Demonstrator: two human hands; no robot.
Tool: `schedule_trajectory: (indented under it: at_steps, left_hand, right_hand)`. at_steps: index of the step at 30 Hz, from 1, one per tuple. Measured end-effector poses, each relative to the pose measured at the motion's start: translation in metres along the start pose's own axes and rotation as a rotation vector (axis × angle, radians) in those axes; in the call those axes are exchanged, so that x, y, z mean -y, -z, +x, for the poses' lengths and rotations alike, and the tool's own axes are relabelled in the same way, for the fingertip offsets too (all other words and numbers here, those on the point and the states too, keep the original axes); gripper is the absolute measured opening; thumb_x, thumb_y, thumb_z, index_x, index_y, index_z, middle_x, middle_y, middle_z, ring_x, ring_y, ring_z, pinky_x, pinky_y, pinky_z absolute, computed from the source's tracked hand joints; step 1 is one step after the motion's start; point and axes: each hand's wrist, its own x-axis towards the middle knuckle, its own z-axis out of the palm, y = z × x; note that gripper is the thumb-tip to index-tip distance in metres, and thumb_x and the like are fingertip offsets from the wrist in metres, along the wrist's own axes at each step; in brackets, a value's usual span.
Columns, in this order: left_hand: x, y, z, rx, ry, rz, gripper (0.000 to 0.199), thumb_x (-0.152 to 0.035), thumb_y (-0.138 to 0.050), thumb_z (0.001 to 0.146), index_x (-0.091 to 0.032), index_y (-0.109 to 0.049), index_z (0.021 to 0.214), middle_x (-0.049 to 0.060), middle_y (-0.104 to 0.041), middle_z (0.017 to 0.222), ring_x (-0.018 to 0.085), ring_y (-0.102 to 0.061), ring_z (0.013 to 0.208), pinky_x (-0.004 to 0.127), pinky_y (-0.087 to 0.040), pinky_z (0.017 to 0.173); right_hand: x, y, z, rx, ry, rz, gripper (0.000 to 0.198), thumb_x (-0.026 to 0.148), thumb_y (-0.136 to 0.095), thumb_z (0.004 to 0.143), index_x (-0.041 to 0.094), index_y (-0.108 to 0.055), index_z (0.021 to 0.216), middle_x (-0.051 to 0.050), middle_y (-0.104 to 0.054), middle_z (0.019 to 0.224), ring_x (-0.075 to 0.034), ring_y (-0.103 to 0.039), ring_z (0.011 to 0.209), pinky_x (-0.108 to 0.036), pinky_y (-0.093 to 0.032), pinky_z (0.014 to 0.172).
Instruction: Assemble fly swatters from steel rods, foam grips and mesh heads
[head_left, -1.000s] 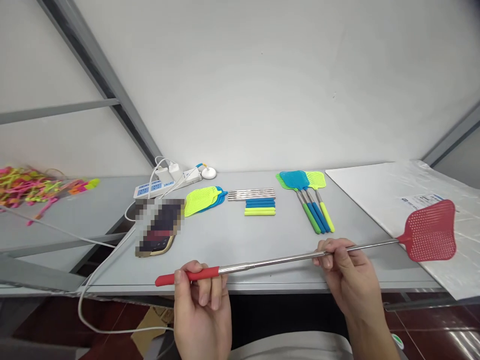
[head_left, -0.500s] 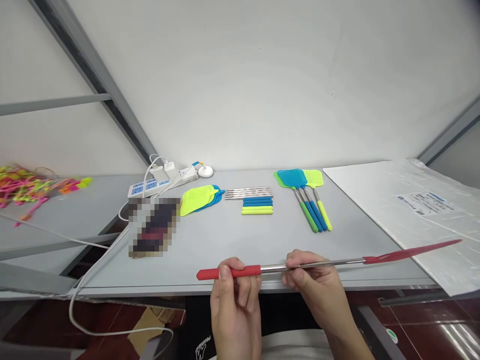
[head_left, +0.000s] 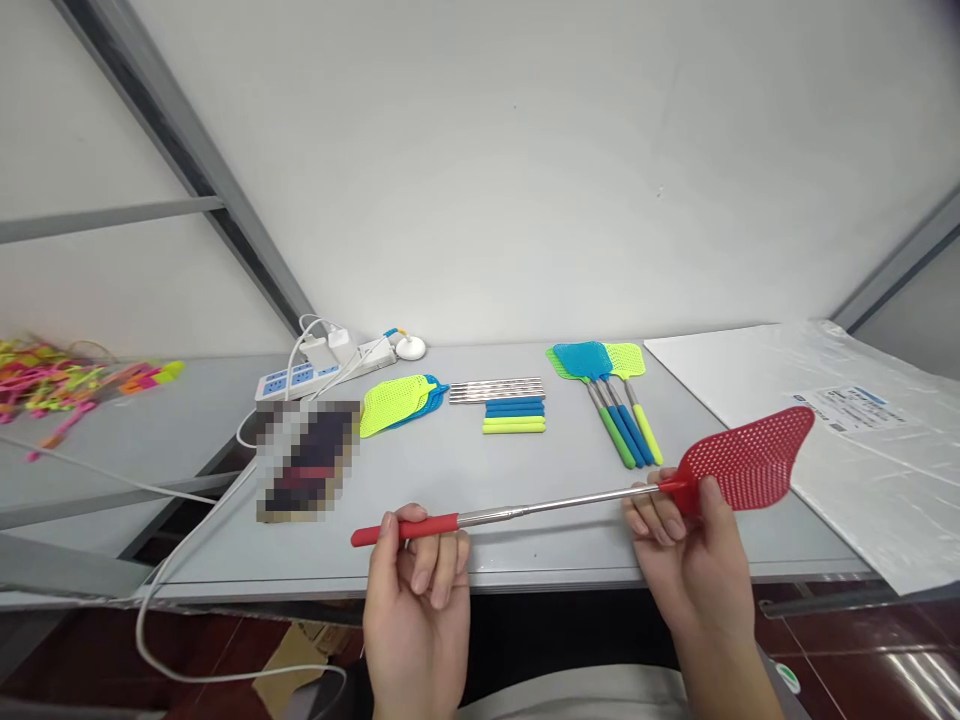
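A red fly swatter (head_left: 577, 500) with a silver telescopic rod is held across the front of the table, above its surface. My left hand (head_left: 420, 600) is closed on its red grip, thumb on the near side. At the other end, my right hand (head_left: 694, 560) pinches the neck where the rod meets the perforated red head. Beyond the hands lie loose yellow and blue swatter heads (head_left: 394, 402), a row of silver rods (head_left: 496, 389) and several blue and yellow grips (head_left: 514, 414). Assembled swatters (head_left: 611, 400) in green, blue and yellow lie farther right.
A white power strip (head_left: 296, 382) with plugs and cables stands at the back left, near a pixelated object (head_left: 311, 460). White wrapped sheeting (head_left: 757, 400) covers the table's right side. Colourful small items (head_left: 52, 390) lie on the far left surface.
My right hand has slid outward from the rod's middle to the neck of the swatter. The rod looks longer, the head has turned its face toward me, and my left hand has moved left.
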Motion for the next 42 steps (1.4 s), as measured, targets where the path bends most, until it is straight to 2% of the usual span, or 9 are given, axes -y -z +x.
schedule_trajectory:
  at_steps: [5,9,16,23,28,33,38,40,42]
  left_hand:
    - [-0.016,0.002,0.009,-0.015,-0.048,0.097,0.039,-0.048,-0.056,0.088,-0.017,-0.061,0.066,-0.008,-0.026,0.043,0.005,-0.024,0.038,0.022,-0.038,0.048]
    - [-0.031,-0.001,0.021,0.043,-0.165,0.172,0.041,-0.042,-0.057,0.086,-0.016,-0.052,0.055,-0.005,-0.032,0.051,0.007,-0.034,0.044,0.024,-0.037,0.047]
    - [-0.047,-0.003,0.031,0.113,-0.197,0.309,0.021,-0.032,-0.058,0.084,-0.017,-0.063,0.071,0.002,-0.05,0.071,0.015,-0.051,0.066,0.028,-0.047,0.058]
    - [-0.002,-0.01,0.004,0.218,-0.269,0.539,0.023,-0.034,-0.059,0.089,-0.017,-0.067,0.074,0.001,-0.051,0.061,0.018,-0.056,0.068,0.029,-0.048,0.067]
    - [0.033,-0.01,-0.005,0.2,-0.148,0.455,0.026,-0.032,-0.054,0.092,-0.017,-0.065,0.073,-0.001,-0.049,0.059,0.015,-0.053,0.063,0.025,-0.047,0.064]
    - [0.042,-0.008,-0.005,0.148,-0.072,0.385,0.019,-0.032,-0.06,0.087,-0.018,-0.064,0.075,-0.001,-0.052,0.06,0.013,-0.051,0.06,0.023,-0.047,0.059]
    - [0.059,-0.024,-0.012,0.191,0.103,0.514,0.017,-0.035,-0.067,0.081,-0.018,-0.062,0.082,-0.002,-0.054,0.066,0.011,-0.049,0.056,0.02,-0.042,0.049]
    - [0.074,-0.035,-0.019,0.262,0.175,0.563,0.016,-0.033,-0.065,0.083,-0.019,-0.059,0.09,-0.001,-0.056,0.073,0.012,-0.054,0.062,0.021,-0.046,0.056]
    - [0.089,-0.044,-0.026,0.341,0.18,0.583,0.019,-0.031,-0.06,0.086,-0.022,-0.054,0.101,0.003,-0.061,0.093,0.016,-0.061,0.084,0.026,-0.05,0.074]
  right_hand:
    - [0.001,-0.003,-0.01,-0.058,0.321,-0.193,0.024,0.023,-0.068,0.086,0.021,-0.05,0.07,0.009,-0.039,0.048,-0.008,-0.035,0.044,-0.025,-0.041,0.053]
    - [0.004,-0.004,-0.012,-0.076,0.327,-0.184,0.023,0.024,-0.066,0.086,0.021,-0.05,0.071,0.007,-0.043,0.05,-0.009,-0.04,0.047,-0.027,-0.044,0.055]
    - [0.005,-0.006,-0.01,-0.122,0.32,-0.096,0.026,0.023,-0.064,0.088,0.021,-0.047,0.068,0.008,-0.036,0.049,-0.008,-0.033,0.046,-0.025,-0.043,0.053]
    - [-0.027,-0.015,-0.027,-0.061,0.178,-0.193,0.034,0.033,-0.07,0.085,0.022,-0.042,0.069,0.011,-0.033,0.049,-0.006,-0.032,0.042,-0.025,-0.044,0.048]
    - [-0.019,-0.021,-0.037,-0.047,0.3,-0.278,0.034,0.033,-0.064,0.09,0.022,-0.04,0.068,0.011,-0.037,0.046,-0.008,-0.039,0.041,-0.026,-0.046,0.049]
    - [-0.015,-0.017,-0.031,0.012,0.35,-0.317,0.028,0.031,-0.056,0.095,0.021,-0.051,0.07,0.007,-0.046,0.049,-0.011,-0.05,0.048,-0.024,-0.046,0.049]
    - [-0.023,-0.007,-0.024,0.113,0.39,-0.531,0.022,0.037,-0.05,0.097,0.022,-0.066,0.102,-0.004,-0.067,0.091,-0.015,-0.063,0.08,-0.028,-0.052,0.07]
    - [-0.024,-0.009,-0.025,0.152,0.366,-0.601,0.026,0.039,-0.047,0.098,0.024,-0.064,0.111,-0.006,-0.066,0.107,-0.018,-0.062,0.095,-0.033,-0.052,0.082]
    - [-0.021,-0.014,-0.026,0.123,0.332,-0.614,0.028,0.041,-0.044,0.099,0.025,-0.062,0.112,-0.006,-0.065,0.109,-0.019,-0.061,0.099,-0.035,-0.05,0.086]
